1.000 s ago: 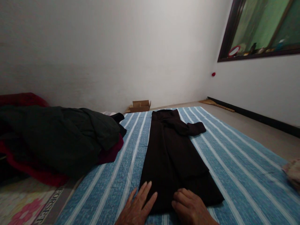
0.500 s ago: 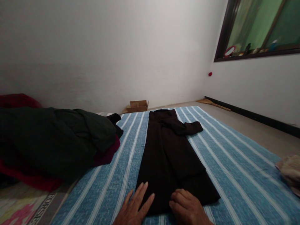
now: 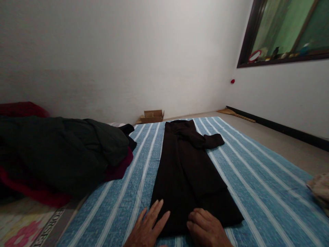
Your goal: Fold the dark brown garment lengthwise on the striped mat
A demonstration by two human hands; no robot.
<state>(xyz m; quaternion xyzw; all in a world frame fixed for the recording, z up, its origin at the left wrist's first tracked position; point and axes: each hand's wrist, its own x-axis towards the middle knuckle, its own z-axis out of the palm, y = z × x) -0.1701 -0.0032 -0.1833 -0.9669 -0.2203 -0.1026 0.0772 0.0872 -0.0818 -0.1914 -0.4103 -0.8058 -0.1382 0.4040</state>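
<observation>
left hand (image 3: 147,230): flat, fingers spread and straight, palm down at the near edge of the striped sheet; the fingertips lie on the near left corner of the black garment; it grips nothing
right hand (image 3: 207,229): fingers curled under, knuckles up, resting on the near hem of the garment just right of its middle; whether cloth is pinched under the curled fingers cannot be told
black garment (image 3: 187,171): laid out flat and folded narrow down the middle of the sheet, one sleeve end sticking out to the right near the far end
long axis: runs straight away from the person, from the near edge of the sheet to its far edge; the hem is at the hands, the collar end well apart from them
which hand is nearer: both touch the near hem, a small gap between them; the left sits at the hem's left corner, the right towards the wider right flap
striped sheet (image 3: 257,178): blue with white stripes running the same way as the garment, spread on the floor
pile of dark clothes (image 3: 64,151): dark green over red, heaped at the sheet's left edge, apart from the garment
cardboard box (image 3: 153,116): past the far edge, against the wall
pale cloth (image 3: 320,190): at the right edge, partly cut off by the frame
</observation>
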